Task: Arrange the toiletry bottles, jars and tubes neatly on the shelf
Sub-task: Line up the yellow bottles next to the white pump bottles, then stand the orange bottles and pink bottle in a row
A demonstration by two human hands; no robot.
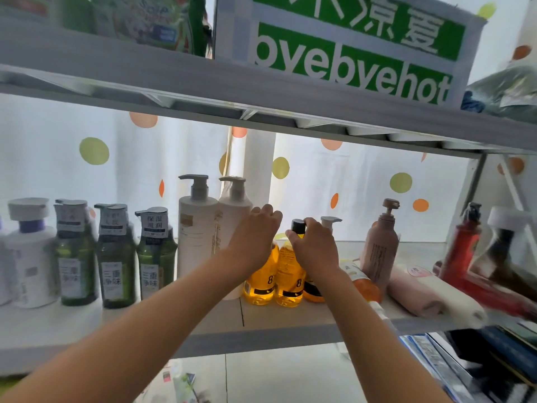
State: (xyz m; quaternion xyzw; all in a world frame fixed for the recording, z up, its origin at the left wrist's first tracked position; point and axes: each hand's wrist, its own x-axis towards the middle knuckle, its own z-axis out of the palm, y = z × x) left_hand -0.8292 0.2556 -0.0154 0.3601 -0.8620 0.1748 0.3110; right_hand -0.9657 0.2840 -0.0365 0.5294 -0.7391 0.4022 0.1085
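Right hand (315,248) seemingly gripping amber bottle (290,271)

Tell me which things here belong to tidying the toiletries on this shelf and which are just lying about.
Part of the job:
left hand
right hand
yellow bottles
green bottles
white pump bottles
pink pump bottle
shelf

Just lying about:
green sign
dotted curtain

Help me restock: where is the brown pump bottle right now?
In the head view, the brown pump bottle stands upright right of centre on the shelf, right of the right hand, behind a pink tube lying down.
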